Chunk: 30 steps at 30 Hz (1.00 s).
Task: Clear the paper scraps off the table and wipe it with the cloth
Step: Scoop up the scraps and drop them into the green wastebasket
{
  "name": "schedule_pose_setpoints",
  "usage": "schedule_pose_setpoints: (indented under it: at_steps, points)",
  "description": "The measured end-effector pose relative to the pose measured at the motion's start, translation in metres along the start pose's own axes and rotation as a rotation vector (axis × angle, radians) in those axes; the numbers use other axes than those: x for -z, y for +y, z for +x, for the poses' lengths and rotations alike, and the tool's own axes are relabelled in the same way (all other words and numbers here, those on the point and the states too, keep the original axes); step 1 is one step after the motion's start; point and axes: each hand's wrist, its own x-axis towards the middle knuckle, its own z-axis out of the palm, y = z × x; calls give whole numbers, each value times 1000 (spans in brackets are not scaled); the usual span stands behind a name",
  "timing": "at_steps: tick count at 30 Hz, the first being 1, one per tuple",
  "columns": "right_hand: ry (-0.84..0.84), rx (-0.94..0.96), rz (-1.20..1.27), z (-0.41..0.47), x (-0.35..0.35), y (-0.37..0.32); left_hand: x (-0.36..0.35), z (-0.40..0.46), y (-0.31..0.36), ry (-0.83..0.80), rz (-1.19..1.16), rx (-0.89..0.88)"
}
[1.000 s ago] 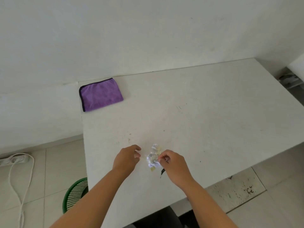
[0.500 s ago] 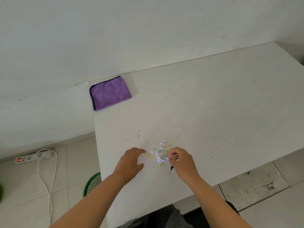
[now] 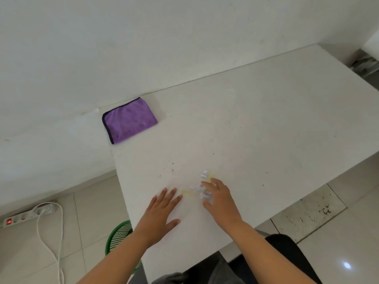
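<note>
With my left hand point(image 3: 162, 214) flat and my right hand point(image 3: 220, 198) spread loosely over the paper scraps point(image 3: 202, 191) near the table's point(image 3: 276, 124) front edge, careless sweeping could scatter bits past the bin point(image 3: 119, 236).

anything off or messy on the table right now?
Yes. Paper scraps lie loose near the table's front edge, between the left hand and right hand, with one white bit apart, farther back. Yellowish smears and small dark specks mark the top. The purple cloth lies folded at the far-left corner.
</note>
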Motion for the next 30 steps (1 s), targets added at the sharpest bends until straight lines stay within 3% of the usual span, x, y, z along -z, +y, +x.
schedule_pose_setpoints:
  at_steps: [10,14,19,23,27,28,30]
  points:
    - [139,1,-365,-9,-40,-21,-2,-3,-23,-51,-14,-102]
    - [146,-105,-256,-6,-42,-29,0,-5,-22,-47,-115,-93]
    - [292,-265,110,-15,-37,-48,2,-6,-20,-30,-282,-45]
    - [399,-353,383,-26,-37,-67,8,-9,-9,50,-548,41]
    - [378,-384,544,-32,-39,-86,18,-11,11,128,-715,141]
    - [362,-371,537,-33,-40,-90,22,-11,16,148,-828,186]
    - [330,-329,493,-35,-43,-98,30,-10,26,99,-1291,347]
